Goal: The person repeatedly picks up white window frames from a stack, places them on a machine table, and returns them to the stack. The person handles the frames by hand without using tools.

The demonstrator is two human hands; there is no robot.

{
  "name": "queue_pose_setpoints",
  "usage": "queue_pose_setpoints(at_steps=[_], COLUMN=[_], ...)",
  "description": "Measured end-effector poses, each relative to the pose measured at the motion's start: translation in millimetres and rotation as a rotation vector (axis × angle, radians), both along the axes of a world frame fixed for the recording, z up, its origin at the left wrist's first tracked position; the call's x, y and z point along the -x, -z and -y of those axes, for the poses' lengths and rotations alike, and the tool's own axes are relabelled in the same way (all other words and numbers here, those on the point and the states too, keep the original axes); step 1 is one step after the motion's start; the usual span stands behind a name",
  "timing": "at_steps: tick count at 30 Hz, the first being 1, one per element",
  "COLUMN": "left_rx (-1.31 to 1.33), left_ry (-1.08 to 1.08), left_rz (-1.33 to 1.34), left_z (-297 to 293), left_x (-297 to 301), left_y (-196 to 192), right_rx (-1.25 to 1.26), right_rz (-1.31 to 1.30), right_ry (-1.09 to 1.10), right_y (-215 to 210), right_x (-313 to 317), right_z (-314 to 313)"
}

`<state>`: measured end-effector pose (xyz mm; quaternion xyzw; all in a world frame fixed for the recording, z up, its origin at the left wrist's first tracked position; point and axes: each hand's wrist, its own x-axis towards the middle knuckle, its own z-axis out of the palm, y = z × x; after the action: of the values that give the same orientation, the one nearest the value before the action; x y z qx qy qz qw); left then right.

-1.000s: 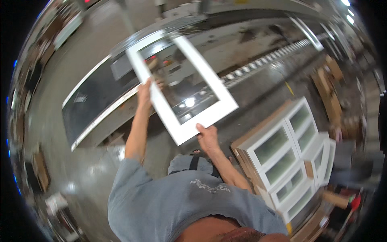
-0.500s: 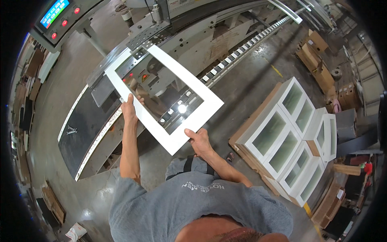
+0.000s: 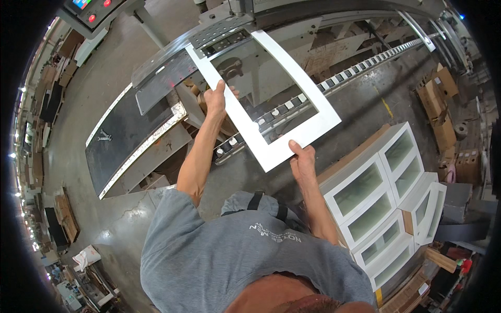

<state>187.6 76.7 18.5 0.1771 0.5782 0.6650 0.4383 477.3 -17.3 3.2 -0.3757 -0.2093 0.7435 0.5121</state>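
A white rectangular frame with an open middle, like a cabinet door frame (image 3: 249,125), spans from my hands to a machine (image 3: 222,31). Its far end lies at the machine's perforated metal plate, partly under it. My left hand (image 3: 215,99) grips the frame's left rail, thumb on top and fingers curled beneath. My right hand (image 3: 302,159) is closed on the near rail close to the right corner, thumb on its upper face. Through the opening show dark machine parts and a stretch of a black-and-white segmented conveyor chain (image 3: 360,65).
White frames (image 3: 378,201) with greenish panels are stacked on the right. Left of the machine, a dark curved table (image 3: 120,143) holds a small metal wrench (image 3: 104,136). A control panel (image 3: 91,13) with red buttons is at the upper left. Cardboard boxes (image 3: 438,104) stand far right.
Both hands and the white frame have shifted right and a little farther away in the view. The surroundings have shifted too, as the view turned. Both hands keep their grip.
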Motion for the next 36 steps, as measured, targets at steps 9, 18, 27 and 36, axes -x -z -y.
queue_pose_setpoints(at_steps=[9,18,27,36], left_rx=[-0.044,-0.004,0.326,1.259], left_ry=[-0.019,-0.004,1.690,1.011], left_rz=[0.006,-1.167,-0.851,-0.614], left_z=[-73.8,-48.3,235.7,294.6], left_x=[-63.7,-138.1,-273.6,-231.8], left_y=[3.0,-40.8,158.8,161.7], right_rx=[-0.059,0.455,1.138,1.176], right_rz=[0.053,0.117,0.386,0.250], right_ry=[0.043,0.414,1.253,1.690], right_y=[0.6,127.9,293.6,411.3], right_x=[-63.7,-264.9,-521.4,-733.4], right_z=[-34.6,189.6,445.9,514.4])
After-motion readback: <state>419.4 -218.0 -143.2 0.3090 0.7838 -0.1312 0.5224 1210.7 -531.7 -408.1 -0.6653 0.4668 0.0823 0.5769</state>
